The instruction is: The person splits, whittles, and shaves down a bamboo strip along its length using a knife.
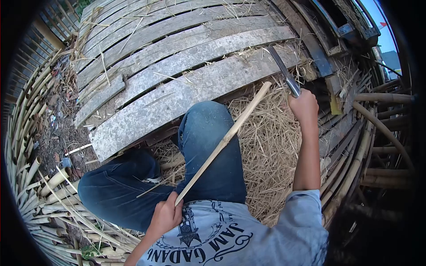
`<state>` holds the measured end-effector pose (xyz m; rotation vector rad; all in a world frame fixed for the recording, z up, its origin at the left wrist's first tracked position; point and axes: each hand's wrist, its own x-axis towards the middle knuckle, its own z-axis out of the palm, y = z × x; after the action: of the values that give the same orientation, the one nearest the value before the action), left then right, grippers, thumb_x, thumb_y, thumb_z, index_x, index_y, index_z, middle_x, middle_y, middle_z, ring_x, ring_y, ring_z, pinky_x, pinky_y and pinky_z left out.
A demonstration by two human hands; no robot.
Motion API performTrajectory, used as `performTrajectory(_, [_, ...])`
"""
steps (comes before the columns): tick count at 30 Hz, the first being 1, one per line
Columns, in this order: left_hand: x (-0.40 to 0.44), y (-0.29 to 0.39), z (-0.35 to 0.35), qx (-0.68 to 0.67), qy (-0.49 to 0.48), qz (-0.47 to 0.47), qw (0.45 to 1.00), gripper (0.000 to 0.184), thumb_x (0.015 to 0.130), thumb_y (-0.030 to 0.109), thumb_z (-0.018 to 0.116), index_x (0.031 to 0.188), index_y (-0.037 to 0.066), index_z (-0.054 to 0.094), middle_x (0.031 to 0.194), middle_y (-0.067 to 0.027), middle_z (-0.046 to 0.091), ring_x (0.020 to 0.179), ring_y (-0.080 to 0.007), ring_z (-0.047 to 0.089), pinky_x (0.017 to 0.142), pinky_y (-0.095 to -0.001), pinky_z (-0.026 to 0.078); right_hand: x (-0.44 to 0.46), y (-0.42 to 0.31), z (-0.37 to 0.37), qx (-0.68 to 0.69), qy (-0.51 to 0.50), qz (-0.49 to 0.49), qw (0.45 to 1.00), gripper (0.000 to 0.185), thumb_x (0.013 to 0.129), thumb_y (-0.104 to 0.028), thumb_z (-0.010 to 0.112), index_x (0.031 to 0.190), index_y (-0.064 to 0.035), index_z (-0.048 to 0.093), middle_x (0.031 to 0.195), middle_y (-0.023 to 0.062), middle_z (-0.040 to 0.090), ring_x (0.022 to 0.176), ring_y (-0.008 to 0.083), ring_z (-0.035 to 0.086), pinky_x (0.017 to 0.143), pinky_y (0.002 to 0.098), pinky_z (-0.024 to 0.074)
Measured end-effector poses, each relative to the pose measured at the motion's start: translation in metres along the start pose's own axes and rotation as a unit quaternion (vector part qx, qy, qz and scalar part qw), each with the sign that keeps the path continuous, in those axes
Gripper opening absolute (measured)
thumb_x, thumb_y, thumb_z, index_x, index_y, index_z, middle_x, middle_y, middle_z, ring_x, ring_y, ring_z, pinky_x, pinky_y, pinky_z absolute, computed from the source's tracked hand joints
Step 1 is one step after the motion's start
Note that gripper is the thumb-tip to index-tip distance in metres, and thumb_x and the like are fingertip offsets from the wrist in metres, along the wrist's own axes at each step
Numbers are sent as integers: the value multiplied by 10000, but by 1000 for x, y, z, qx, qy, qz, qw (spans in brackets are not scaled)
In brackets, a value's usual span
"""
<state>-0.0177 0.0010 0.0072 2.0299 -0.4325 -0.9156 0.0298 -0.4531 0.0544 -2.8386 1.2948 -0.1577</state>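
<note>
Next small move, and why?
Probably bring the knife in the right hand to the bamboo strip: the left hand grips the strip's near end, while the knife is held clear of its far end.

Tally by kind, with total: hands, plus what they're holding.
Hands: 2 (left hand, right hand)
Long pale-tan bamboo strip: 1, in the left hand
Long grey metal-bladed tool: 1, in the right hand
Total: 4
</note>
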Motion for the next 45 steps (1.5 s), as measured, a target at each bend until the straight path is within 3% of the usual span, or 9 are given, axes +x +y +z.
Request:
performTrajectory(4, [-2, -1, -2, -7, 9, -6, 1000, 83, 907, 53, 547, 870, 1, 494, 627, -261, 568, 639, -466, 596, 557, -524, 455, -19, 9, 9, -33, -7, -62, 998, 277, 734, -254, 660, 728, 21, 634, 703, 222, 654, 687, 436, 626, 646, 464, 510])
performTrajectory(10, [11, 8, -7, -51, -65, -65, 994, 119, 920, 66, 552, 866, -6, 475, 644, -259, 560, 677, -474, 585, 552, -494, 440, -88, 4, 59, 305, -80, 9, 949, 212, 759, -137, 681, 690, 32, 574, 572, 133, 566, 506, 221, 538, 552, 361, 439])
performTrajectory(13, [11, 6, -6, -52, -56, -55, 996, 128, 925, 69, 552, 861, -5, 469, 633, -255, 549, 674, -477, 578, 548, -488, 432, -118, -18, 52, 500, -89, 73, 858, 204, 751, -99, 693, 660, 16, 551, 542, 94, 518, 527, 128, 516, 540, 326, 431])
performTrajectory(18, [13, 9, -4, -38, -53, -47, 997, 134, 927, 73, 558, 861, -5, 471, 629, -259, 548, 666, -481, 577, 540, -497, 427, -126, -41, -10, 145, -140, -199, 959, 175, 650, -183, 698, 668, -28, 618, 571, 156, 602, 547, 312, 639, 559, 404, 504])
performTrajectory(30, [5, 1, 9, 25, 9, 1, 1000, 119, 920, 73, 554, 855, 7, 480, 587, -265, 544, 592, -473, 578, 528, -530, 437, -54, -10, 3, 32, -75, -245, 966, 160, 615, -168, 652, 665, -17, 628, 635, 196, 631, 639, 400, 640, 616, 466, 518])
performTrajectory(34, [-6, -8, 9, 44, 18, 3, 999, 105, 909, 70, 550, 856, 11, 482, 591, -264, 548, 598, -474, 580, 533, -534, 442, 22, 51, -6, -47, 2, 101, 994, 255, 725, -212, 635, 728, 44, 639, 721, 224, 667, 757, 414, 669, 709, 476, 520])
performTrajectory(36, [-11, -11, 9, 9, 29, 17, 999, 96, 896, 62, 553, 856, 12, 482, 588, -257, 547, 596, -472, 579, 543, -533, 448, 41, 116, -6, -56, 23, 125, 990, 283, 751, -227, 636, 714, 53, 613, 678, 206, 649, 651, 350, 663, 656, 440, 503])
performTrajectory(40, [-2, -3, 6, 3, 9, 0, 1000, 92, 883, 47, 561, 861, 4, 482, 589, -254, 546, 607, -472, 579, 557, -535, 450, -29, 88, 0, 220, -11, 102, 970, 259, 732, -181, 666, 653, 34, 545, 568, 132, 529, 522, 161, 482, 544, 365, 415])
performTrajectory(45, [6, 1, 4, 5, -11, -2, 1000, 104, 894, 48, 562, 845, 7, 479, 596, -260, 550, 602, -471, 578, 536, -525, 443, -120, -24, -12, 146, -127, -144, 971, 200, 665, -154, 674, 632, 12, 567, 563, 197, 551, 527, 360, 586, 530, 408, 456])
